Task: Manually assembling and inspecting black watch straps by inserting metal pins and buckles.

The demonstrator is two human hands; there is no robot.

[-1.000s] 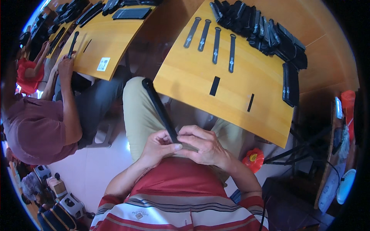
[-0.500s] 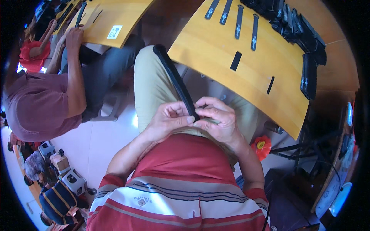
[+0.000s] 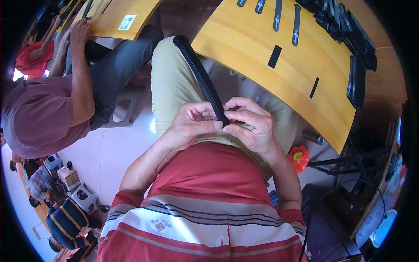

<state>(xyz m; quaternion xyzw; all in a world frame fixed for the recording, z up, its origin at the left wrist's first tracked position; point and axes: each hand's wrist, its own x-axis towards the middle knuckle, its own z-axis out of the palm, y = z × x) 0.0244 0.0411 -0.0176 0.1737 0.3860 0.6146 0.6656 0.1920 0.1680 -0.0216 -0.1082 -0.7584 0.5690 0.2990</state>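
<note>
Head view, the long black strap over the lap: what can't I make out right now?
- Near end of the long black strap: covered by the left hand and right hand, whose fingertips meet over it.
- What the fingertips pinch there: too small to tell.
- Stack of black pieces on the yellow table: cut off by the top edge, bent by the fisheye.
- Small black strips: too small for detail.
</note>
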